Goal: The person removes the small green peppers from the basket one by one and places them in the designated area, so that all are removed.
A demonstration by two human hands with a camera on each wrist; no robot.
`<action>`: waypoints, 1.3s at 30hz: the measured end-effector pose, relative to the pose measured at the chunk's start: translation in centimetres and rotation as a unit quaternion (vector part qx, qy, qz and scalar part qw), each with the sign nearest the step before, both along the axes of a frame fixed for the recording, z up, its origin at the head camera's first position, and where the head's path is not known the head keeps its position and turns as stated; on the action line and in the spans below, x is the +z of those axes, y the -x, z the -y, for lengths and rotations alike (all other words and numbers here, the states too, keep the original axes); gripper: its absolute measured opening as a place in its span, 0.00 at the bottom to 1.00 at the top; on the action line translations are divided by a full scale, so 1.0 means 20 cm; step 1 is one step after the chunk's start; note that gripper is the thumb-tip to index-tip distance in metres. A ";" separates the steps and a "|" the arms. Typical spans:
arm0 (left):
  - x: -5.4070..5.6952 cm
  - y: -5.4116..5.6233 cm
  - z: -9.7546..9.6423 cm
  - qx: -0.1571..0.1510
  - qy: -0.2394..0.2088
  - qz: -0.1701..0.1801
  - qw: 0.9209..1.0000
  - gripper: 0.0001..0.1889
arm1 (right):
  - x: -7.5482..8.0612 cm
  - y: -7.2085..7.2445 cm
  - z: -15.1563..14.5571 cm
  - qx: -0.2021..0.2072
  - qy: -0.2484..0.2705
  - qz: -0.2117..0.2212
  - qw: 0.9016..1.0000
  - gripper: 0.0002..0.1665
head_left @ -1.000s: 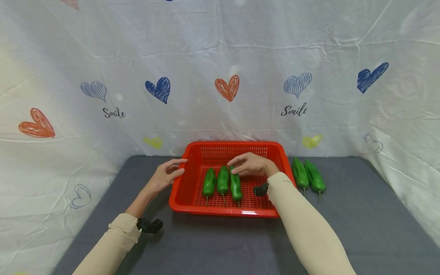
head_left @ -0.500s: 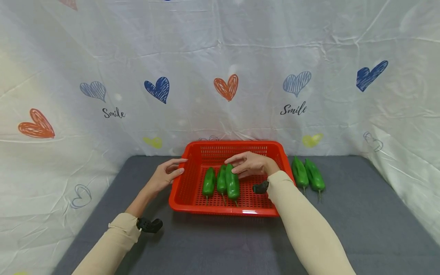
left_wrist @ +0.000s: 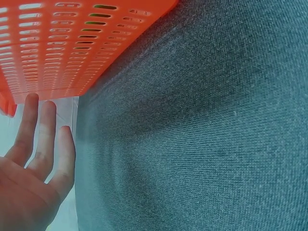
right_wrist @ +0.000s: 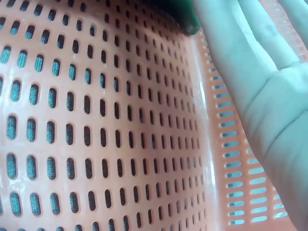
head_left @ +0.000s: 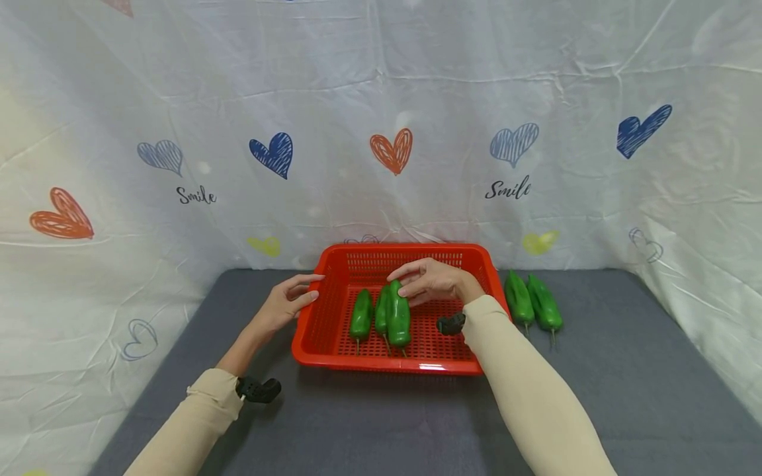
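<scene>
My right hand [head_left: 434, 279] pinches the far end of a green chili pepper [head_left: 398, 324] inside the red plastic basket [head_left: 387, 365]. That pepper leans over the middle one [head_left: 382, 318] and partly covers it. Just left of them lies a third green pepper [head_left: 361, 316], stem toward me. At the basket's left rim, my left hand [head_left: 282, 305] touches with its fingertips. The left wrist view has its fingers [left_wrist: 47, 134] extended beside the slotted outer wall. In the right wrist view only a dark green tip of a pepper [right_wrist: 183, 17] shows, beside my fingers.
Two more green peppers [head_left: 519, 301] lie side by side on the grey tablecloth [head_left: 381, 423], just right of the basket. Behind the table hangs a white curtain [head_left: 333, 86] printed with hearts. Black cameras [head_left: 258, 390] are strapped to both wrists.
The pepper in my right hand has shifted left and turned, and now overlaps the middle pepper. My right hand has moved slightly left with it. The left hand stays at the rim.
</scene>
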State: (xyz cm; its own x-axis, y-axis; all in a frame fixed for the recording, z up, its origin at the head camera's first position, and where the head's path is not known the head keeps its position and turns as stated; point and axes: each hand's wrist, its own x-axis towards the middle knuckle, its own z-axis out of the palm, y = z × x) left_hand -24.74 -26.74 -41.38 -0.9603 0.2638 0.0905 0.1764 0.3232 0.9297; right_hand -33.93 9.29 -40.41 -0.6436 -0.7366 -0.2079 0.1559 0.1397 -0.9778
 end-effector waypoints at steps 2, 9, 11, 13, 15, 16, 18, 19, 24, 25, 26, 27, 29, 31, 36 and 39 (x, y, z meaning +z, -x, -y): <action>0.00 0.00 0.00 -0.001 -0.001 0.000 1.000 0.24 | 0.00 0.00 0.00 0.000 0.003 0.002 1.000 0.28; 0.00 0.00 0.00 -0.002 -0.001 -0.002 1.000 0.24 | 0.02 0.00 0.00 -0.003 0.018 -0.002 1.000 0.24; 0.00 0.00 0.00 -0.002 -0.003 -0.001 1.000 0.24 | 0.03 -0.01 0.00 -0.007 0.020 -0.006 1.000 0.22; -0.01 0.00 0.00 -0.002 -0.003 0.000 1.000 0.24 | 0.03 -0.01 0.00 -0.009 0.023 -0.009 1.000 0.23; -0.01 0.00 0.01 -0.003 -0.004 -0.001 1.000 0.24 | 0.04 -0.01 0.00 -0.012 0.025 -0.012 1.000 0.25; -0.01 0.00 0.01 -0.003 -0.003 -0.001 1.000 0.24 | 0.04 0.00 0.00 -0.014 0.025 -0.015 0.999 0.26; -0.01 0.00 0.01 -0.003 -0.002 -0.003 1.000 0.24 | 0.04 0.00 0.00 -0.021 0.027 -0.018 0.999 0.29; -0.01 0.00 0.01 -0.003 -0.002 -0.003 1.000 0.24 | 0.04 0.00 0.00 -0.024 0.028 -0.019 0.999 0.30; 0.00 0.00 0.00 -0.003 -0.005 -0.002 1.000 0.24 | 0.05 0.01 0.00 -0.034 0.037 -0.024 0.998 0.31; 0.00 0.00 0.00 -0.003 -0.005 -0.002 1.000 0.24 | 0.06 0.01 0.00 -0.035 0.039 -0.025 0.998 0.30; 0.00 0.00 0.00 -0.003 -0.005 -0.002 1.000 0.24 | 0.06 0.01 0.00 -0.035 0.042 -0.025 0.998 0.29; 0.00 0.00 0.00 -0.002 -0.004 -0.002 1.000 0.24 | 0.06 0.01 0.00 -0.036 0.045 -0.024 0.998 0.28; 0.00 0.00 0.00 -0.002 -0.002 -0.003 1.000 0.24 | 0.08 0.01 0.00 -0.037 0.050 -0.027 0.998 0.28; 0.00 0.00 0.00 -0.003 -0.001 -0.005 1.000 0.24 | 0.09 0.00 0.00 -0.043 0.053 -0.032 0.997 0.28; 0.01 -0.01 0.00 -0.005 -0.001 -0.006 1.000 0.24 | 0.14 0.00 0.00 -0.058 0.068 -0.045 0.995 0.30; 0.01 -0.01 0.00 -0.006 -0.004 -0.007 1.000 0.24 | 0.18 0.00 0.01 -0.065 0.082 -0.048 0.993 0.31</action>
State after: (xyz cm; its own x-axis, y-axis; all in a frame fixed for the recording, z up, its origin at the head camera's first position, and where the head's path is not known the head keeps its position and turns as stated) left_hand -24.55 -26.66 -41.15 -0.9556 0.2754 0.1053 0.1930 0.3141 0.9296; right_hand -33.92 9.15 -36.82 -0.7466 -0.6648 -0.0252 0.0679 -0.0384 -0.9969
